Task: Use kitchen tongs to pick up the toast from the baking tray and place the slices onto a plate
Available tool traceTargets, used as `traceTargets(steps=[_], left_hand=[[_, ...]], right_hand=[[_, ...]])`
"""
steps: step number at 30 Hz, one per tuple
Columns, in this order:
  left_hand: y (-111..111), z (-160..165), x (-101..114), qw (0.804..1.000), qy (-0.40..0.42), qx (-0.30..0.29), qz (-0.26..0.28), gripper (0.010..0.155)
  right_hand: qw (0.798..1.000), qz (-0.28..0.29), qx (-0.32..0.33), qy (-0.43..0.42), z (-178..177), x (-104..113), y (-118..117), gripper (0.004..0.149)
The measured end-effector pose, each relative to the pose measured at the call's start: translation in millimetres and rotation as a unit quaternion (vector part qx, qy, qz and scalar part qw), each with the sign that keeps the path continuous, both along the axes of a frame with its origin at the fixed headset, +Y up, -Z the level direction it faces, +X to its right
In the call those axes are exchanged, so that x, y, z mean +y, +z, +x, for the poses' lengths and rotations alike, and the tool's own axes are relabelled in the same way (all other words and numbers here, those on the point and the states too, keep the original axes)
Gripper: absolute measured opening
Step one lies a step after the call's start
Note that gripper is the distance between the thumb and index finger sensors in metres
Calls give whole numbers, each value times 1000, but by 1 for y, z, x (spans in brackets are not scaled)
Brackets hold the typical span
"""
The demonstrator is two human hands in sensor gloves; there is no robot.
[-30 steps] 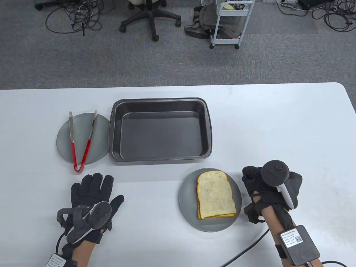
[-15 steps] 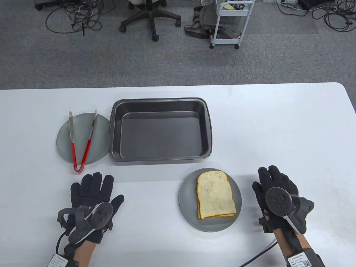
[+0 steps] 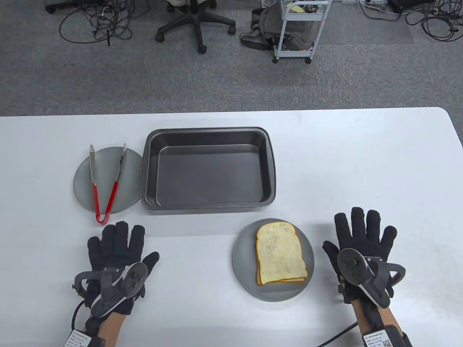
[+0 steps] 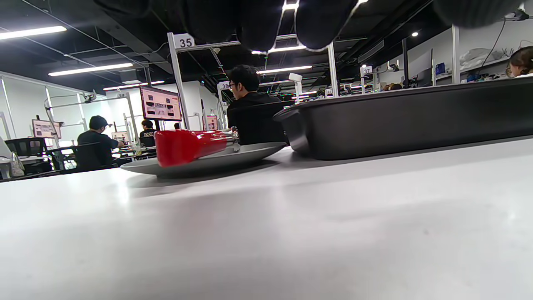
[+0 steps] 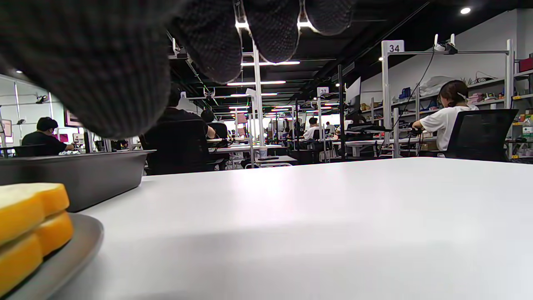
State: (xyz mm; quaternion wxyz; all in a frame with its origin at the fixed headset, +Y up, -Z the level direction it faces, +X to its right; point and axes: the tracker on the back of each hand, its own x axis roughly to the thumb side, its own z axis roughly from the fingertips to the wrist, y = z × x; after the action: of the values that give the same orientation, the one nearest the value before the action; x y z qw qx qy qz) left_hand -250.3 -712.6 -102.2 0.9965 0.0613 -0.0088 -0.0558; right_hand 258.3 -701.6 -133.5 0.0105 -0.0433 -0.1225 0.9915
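Note:
Stacked toast slices [image 3: 279, 253] lie on a grey plate [image 3: 243, 260] near the table's front; the toast [image 5: 29, 225] and plate [image 5: 62, 258] also show at the right wrist view's lower left. The dark baking tray [image 3: 209, 168] holds nothing. Red-handled tongs [image 3: 106, 182] rest on a second grey plate [image 3: 81, 182] left of the tray; the left wrist view shows those tongs [image 4: 187, 146]. My left hand [image 3: 115, 249] lies flat below the tongs, fingers straight, holding nothing. My right hand [image 3: 363, 235] lies flat right of the toast plate, fingers spread.
The white table [image 3: 361, 162] ends at its far edge and rounded right corner. Beyond it stand an office chair [image 3: 197, 21] and a small cart [image 3: 296, 32] on grey carpet. People sit at desks in the wrist views' background.
My right hand has turned palm down, spread its fingers and settled flat on the table beside the toast plate. My left hand shifted slightly.

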Motion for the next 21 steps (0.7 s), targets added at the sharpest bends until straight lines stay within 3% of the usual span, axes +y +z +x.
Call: traceTargets(steps=[21], left_hand=[[-1,1,-2,1000,-8,9,-18,86]], right_hand=[[1000,0,-11,-17,11,4,1,84]])
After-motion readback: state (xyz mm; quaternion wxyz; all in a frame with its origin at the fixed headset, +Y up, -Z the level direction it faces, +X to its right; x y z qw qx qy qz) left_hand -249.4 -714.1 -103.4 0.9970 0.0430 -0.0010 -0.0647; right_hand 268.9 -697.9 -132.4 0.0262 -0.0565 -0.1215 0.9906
